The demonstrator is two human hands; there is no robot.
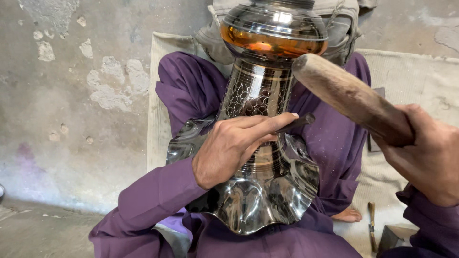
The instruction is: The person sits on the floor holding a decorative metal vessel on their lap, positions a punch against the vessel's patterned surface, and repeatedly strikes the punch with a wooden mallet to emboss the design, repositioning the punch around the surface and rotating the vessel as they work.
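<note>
Between both hands [229, 148] [425, 153], vase [258, 95] lies on lap

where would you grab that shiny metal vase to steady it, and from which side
Probably at the narrow waist of the metal vase, between the bulging top and the flared wavy skirt, coming from the person's left. The neck is slim enough to wrap, while the skirt's rim is wide and slick. The left hand already rests there with a thin dark punch; the right hand holds the wooden mallet.

Glossy mirror-polished metal vase [258, 143] — matt worn wooden mallet [351, 98], rough mottled concrete wall [71, 95]
</note>
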